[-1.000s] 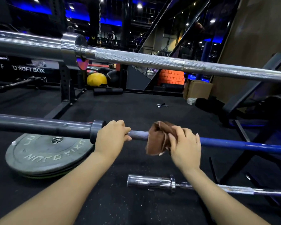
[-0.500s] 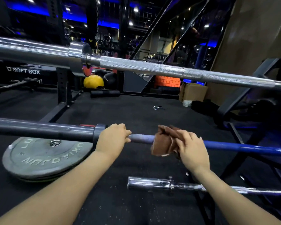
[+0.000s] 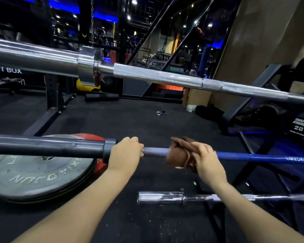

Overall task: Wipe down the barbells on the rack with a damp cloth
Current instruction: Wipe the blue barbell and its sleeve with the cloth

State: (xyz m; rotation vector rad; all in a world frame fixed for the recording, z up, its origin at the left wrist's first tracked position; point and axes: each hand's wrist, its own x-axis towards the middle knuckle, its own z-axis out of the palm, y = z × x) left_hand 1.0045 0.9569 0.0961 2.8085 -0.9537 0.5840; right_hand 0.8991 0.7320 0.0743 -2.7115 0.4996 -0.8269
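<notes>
Across the top of the view runs the chrome barbell (image 3: 165,78), the biggest thing here and close to head height; leaning further in to reach along the bar below could, I judge, bring the head against it. Below it, the blue barbell (image 3: 253,157) is the one being wiped: a dark grey sleeve on the left, a collar, then a shaft that looks pale and dull near the collar and deep blue farther right. It lies across the rack (image 3: 263,165), whose supports I cannot see clearly, so a hard sideways push might roll or shift it. On the floor lie a grey weight plate (image 3: 42,176) and a short chrome bar (image 3: 165,197), both trip hazards near the feet. The left hand (image 3: 124,155) is wrapped closed around the shaft just beside the collar, steadying it. The right hand (image 3: 206,160) clamps the brown cloth (image 3: 179,155) around the shaft; bunched loosely, it may miss the underside.
</notes>
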